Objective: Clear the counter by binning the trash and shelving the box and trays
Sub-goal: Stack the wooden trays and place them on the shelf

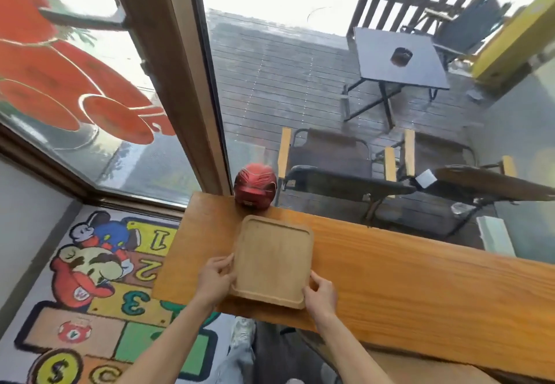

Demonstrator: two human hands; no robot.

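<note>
Both forearms reach up from the bottom edge, bare, converging on the counter. Left hand point(213, 278) is clamped on the left edge of the wooden tray point(271, 260), thumb hooked over the rim, fingers tucked under the side. Right hand point(320, 293) has the near right corner, thumb pressing on top of the rim, fingers curled beneath. So it's a two-handed grip, both hands closed on the tray, nothing else in either palm.

Between the hands the tray sits pale, square with rounded corners and a raised lip, and bare inside. Its near edge looks lifted a touch off the wooden counter point(420, 278), a shadow showing below it, though whether the far edge rests on the wood I can't tell.

Just beyond the tray's far edge, past the fingertips, a red helmet-shaped ornament point(255, 187) stands at the counter's back corner against the window frame point(180, 83). To the right of the right hand the counter runs off long and orange-brown.

Left of the left hand and lower down, a cartoon rug point(90, 278) with numbered hopscotch squares covers the floor. Beyond the glass, well away from the hands, a dark patio table point(399, 59) and folding chairs point(330, 167) stand on grey decking.
</note>
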